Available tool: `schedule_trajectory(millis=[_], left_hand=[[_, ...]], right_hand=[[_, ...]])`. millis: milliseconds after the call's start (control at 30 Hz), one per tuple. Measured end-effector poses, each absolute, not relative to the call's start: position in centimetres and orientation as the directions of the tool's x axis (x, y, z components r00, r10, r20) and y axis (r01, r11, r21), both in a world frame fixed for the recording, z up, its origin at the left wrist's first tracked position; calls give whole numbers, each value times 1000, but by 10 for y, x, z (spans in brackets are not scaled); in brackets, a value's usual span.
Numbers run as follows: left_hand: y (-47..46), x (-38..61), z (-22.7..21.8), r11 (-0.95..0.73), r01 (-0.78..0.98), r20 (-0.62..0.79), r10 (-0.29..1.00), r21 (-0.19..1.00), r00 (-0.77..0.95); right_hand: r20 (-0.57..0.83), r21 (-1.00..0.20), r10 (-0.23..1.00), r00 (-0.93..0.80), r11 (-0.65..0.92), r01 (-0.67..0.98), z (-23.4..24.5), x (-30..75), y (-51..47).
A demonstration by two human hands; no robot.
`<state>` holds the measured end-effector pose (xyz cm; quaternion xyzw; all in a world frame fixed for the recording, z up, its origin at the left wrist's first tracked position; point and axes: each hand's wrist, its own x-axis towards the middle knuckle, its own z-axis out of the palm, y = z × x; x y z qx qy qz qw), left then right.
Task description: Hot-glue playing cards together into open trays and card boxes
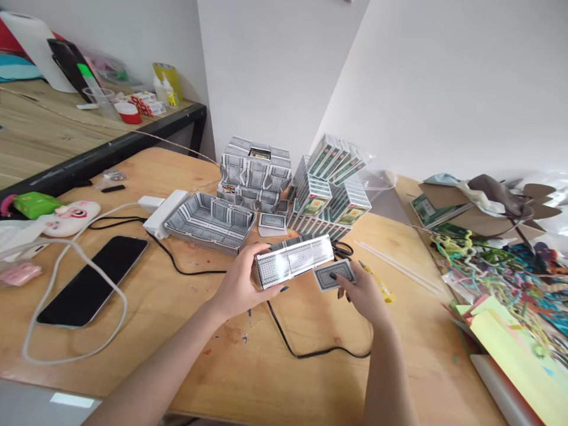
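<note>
My left hand (246,281) is closed around the left end of a long box covered in playing cards (295,260), held tilted above the table. Light glares off its patterned side. In my right hand (366,293), a single grey-backed playing card (331,275) is pinched between thumb and fingers, close to the box's right end. Behind them sits an open card-covered tray (213,222). Further back stands a larger card-covered structure (255,168). Beside it, card packs (317,198) are piled in stacks, with a few cards (272,221) lying in front.
A phone (93,281) and looped white cable (119,302) lie left, near a white power strip (166,213). Black-handled scissors (344,249), a yellow glue pen (381,287) and white sticks (399,266) lie right. Pipe cleaners (461,260) and coloured paper (510,349) crowd the right edge.
</note>
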<state>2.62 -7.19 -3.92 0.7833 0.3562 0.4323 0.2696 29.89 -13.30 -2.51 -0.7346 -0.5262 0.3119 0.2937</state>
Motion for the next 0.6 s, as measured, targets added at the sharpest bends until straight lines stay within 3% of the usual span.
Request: schedule_trajectory(millis=[133,267,367,500,600], left_hand=[[-71,25,-36,-640,331,511,761,694,401],[-72,27,-42,-661,413,573,750,626,332],[-74,31,-48,-733,460,672,664,501,328],[-75,36,-53,-810,513,722,533,285,441],[-80,42,-58,-825,527,720,490,202,491]], right_hand=[[-45,-929,968,248,-132,347,-8,296,-144],[-9,-977,961,278,-68,202,12,291,-151],[-12,-997,936,353,-37,65,19,280,-155],[-99,-993,945,311,-72,-99,19,246,-155],[-142,-989,924,355,-114,-99,16,217,-154]])
